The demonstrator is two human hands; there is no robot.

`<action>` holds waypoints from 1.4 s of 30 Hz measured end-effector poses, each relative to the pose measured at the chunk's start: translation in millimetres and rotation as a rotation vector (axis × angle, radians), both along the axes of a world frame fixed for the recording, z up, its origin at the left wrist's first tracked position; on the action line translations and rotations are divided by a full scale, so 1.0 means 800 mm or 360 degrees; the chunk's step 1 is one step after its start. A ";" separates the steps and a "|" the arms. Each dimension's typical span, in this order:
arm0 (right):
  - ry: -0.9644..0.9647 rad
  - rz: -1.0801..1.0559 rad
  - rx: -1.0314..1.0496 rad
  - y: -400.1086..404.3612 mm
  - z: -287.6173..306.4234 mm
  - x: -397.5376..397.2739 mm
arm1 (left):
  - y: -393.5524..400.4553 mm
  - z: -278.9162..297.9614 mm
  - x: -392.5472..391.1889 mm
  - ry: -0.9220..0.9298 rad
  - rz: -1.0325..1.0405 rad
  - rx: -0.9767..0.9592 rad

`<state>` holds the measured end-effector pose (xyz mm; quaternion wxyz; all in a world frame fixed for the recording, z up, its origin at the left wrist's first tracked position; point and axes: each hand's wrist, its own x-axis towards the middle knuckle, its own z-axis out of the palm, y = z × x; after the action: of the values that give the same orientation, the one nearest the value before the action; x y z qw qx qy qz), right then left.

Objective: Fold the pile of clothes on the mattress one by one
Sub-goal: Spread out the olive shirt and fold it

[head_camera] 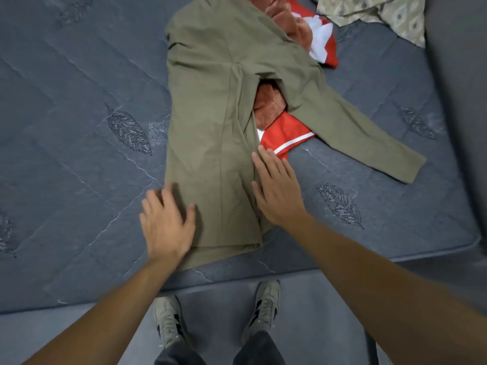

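Note:
An olive long-sleeved shirt (218, 106) lies spread lengthwise on the grey quilted mattress (73, 133), one sleeve (369, 138) stretched out to the right. My left hand (166, 225) rests flat with straight fingers on the shirt's lower left edge. My right hand (276, 188) lies flat along its lower right edge. Under the shirt are a red garment with white trim (287, 135) and a rust-coloured cloth (268, 106); both show again at the top right.
A beige patterned cloth (379, 14) lies at the mattress's far right corner. The mattress's near edge runs just below my hands, with my two shoes (168, 320) on the grey floor in front of it. A dark wall or frame borders the right side.

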<state>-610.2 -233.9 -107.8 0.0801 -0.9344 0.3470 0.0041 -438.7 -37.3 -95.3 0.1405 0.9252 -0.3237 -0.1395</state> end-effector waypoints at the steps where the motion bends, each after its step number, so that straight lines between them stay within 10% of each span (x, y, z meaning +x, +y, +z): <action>1: -0.0039 -0.0038 -0.0010 -0.016 0.007 -0.003 | -0.018 0.010 0.000 -0.0039 -0.0132 -0.0045; 14: 0.0140 -0.0703 0.0160 -0.267 0.001 -0.208 | -0.355 0.024 -0.193 0.0061 -0.1410 -0.0270; 23: -0.0025 -0.1022 0.0554 -0.379 -0.007 -0.365 | -0.475 -0.030 -0.406 0.0347 -0.1598 0.0248; 36: -0.1169 -0.1560 0.2315 -0.401 0.025 -0.355 | -0.505 -0.015 -0.455 0.0889 -0.0396 -0.0352; 42: -0.1063 -0.1239 0.1515 -0.404 0.036 -0.323 | -0.516 -0.007 -0.390 0.1090 -0.0091 -0.0517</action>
<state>-868.3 -557.1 -78.8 0.5788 -0.5567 0.5737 -0.1609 -750.7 -450.1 -100.7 0.3815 0.7812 -0.3015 -0.3914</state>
